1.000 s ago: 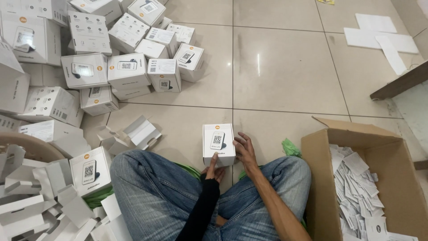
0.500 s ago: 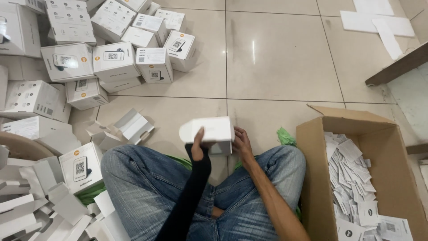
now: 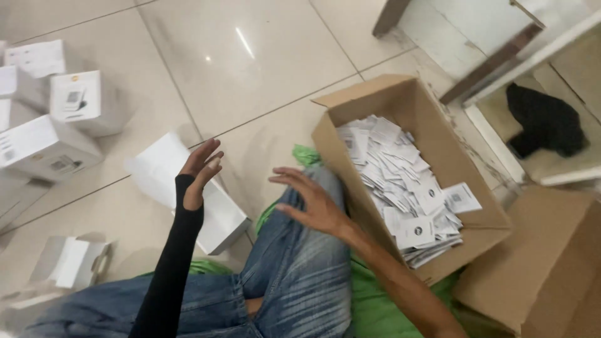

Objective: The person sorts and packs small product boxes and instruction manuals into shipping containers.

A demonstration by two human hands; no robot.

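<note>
A: Starting big: I see a brown cardboard box (image 3: 418,100) on the tile floor (image 3: 250,75), open, holding a heap of white paper slips (image 3: 407,181). Second brown carton (image 3: 538,263) just beside it, lower right.

B: And the thing at the hands?

A: I see a white box (image 3: 219,216), long, plain faces, blurred, lying on the floor against the jeans-covered knee (image 3: 300,263). Left hand (image 3: 199,172), black sleeve, fingers spread, over the box; can't tell whether it touches. Right hand (image 3: 310,200) flat, fingers spread, empty, above the knee.

B: Anything smaller?

A: Printed white boxes (image 3: 81,100) piled at left, well apart. Open white carton piece (image 3: 72,263) lower left.
</note>
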